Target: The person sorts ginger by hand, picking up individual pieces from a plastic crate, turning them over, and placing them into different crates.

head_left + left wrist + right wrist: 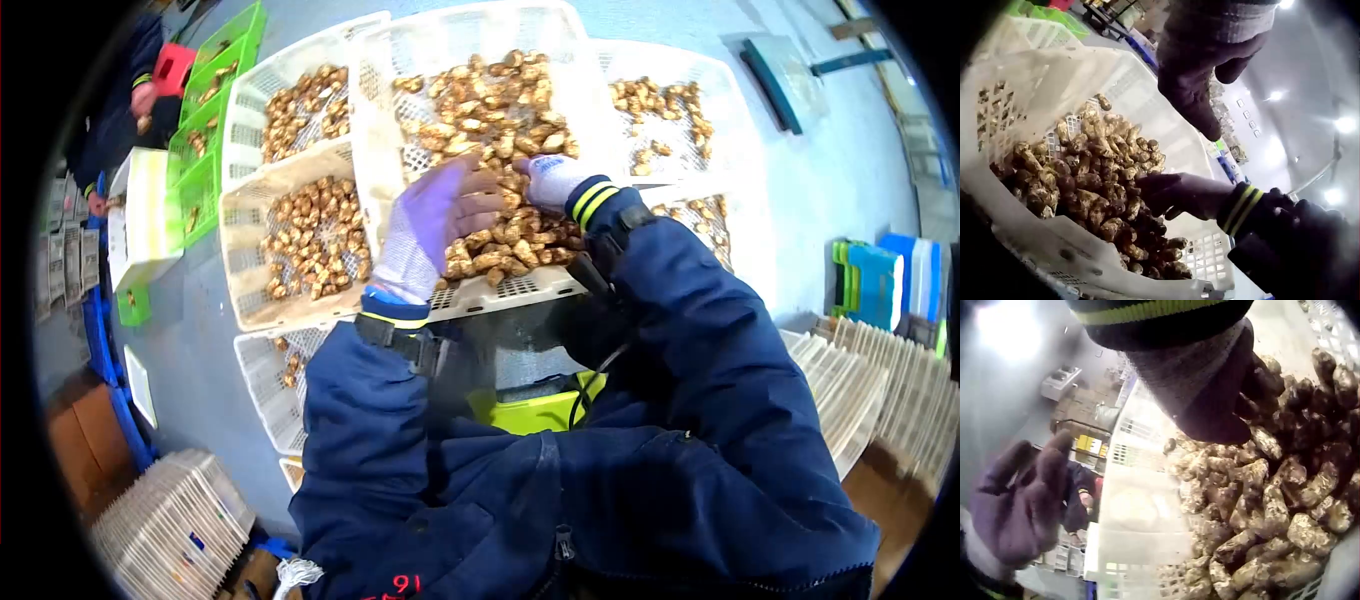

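Stubby brown and pale mushrooms (490,100) lie heaped in a large white plastic crate (375,80) in front of me, thickest at its near side. My gloved left hand (440,225) hovers over the heap's near left part. In the right wrist view that left hand (1022,506) has loosely bent fingers and nothing in them. My gloved right hand (555,180) reaches down among the mushrooms, its fingertips right at them. From the left wrist, the right hand (1185,194) points into the pile (1097,181); I cannot tell whether it pinches a mushroom.
White crates of mushrooms flank the large one at left (290,240) and right (665,120). Green crates (200,140) stand farther left, near another person (110,110). Stacked white crates (175,530) sit at lower left, more (890,380) at right. A blue-framed stand (785,85) is upper right.
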### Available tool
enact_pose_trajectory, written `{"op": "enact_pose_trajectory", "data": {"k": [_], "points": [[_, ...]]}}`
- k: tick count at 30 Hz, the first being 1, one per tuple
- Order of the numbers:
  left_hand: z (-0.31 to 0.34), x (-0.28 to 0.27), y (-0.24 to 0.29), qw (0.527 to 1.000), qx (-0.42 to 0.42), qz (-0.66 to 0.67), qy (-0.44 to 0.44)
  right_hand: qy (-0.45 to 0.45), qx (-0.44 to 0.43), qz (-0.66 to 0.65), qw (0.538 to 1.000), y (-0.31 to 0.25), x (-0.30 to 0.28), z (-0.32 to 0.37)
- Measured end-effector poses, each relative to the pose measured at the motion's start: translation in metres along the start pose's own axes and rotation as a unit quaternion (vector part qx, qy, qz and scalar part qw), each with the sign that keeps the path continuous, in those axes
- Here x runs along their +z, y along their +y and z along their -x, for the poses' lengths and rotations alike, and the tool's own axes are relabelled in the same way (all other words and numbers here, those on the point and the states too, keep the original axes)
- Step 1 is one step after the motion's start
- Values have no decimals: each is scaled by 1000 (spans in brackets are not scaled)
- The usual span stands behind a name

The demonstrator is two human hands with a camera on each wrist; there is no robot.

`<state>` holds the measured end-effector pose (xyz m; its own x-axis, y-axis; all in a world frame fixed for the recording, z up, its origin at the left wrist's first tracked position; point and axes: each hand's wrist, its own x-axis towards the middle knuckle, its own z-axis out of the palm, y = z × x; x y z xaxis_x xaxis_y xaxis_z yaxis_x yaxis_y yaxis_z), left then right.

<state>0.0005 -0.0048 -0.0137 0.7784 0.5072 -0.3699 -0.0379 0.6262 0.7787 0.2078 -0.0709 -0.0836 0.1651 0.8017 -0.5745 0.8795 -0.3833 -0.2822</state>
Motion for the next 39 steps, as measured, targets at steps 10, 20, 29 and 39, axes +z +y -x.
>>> {"op": "enact_pose_trajectory", "data": {"k": [10,20,29,39], "points": [[-2,-38,-10,961,46,-272,3,-2,-4,-187,982,14,-5,-8],[18,-1,18,996,-21,-41,72,141,31,173,974,27,-44,-55],[11,-10,24,986,18,-56,156,67,71,-25,995,35,0,-84],[18,20,19,994,82,-26,-75,-159,-162,-705,672,-23,-55,102]]}}
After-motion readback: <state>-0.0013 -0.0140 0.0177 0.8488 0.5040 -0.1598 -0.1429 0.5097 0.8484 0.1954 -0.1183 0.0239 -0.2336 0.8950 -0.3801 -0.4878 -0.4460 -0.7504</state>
